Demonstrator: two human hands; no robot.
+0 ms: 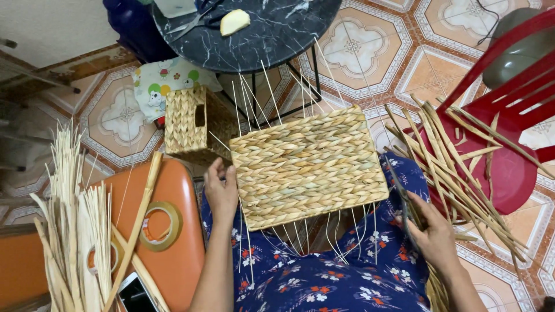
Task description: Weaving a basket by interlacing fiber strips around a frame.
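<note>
Hand (221,190) beside one woven panel (306,164)

— What did I log around the edges of the head view?

— A round dark marble-patterned table (272,40) stood at the top, with a pale yellow wedge (235,22) lying on it. Beside its legs sat a small woven box (191,124), and behind that a cartoon-print cloth (167,81).

— And lower left?

— An orange stool (179,231) carried a roll of tape (162,225). A red plastic chair (509,104) stood at the right on patterned floor tiles (399,52).
</note>
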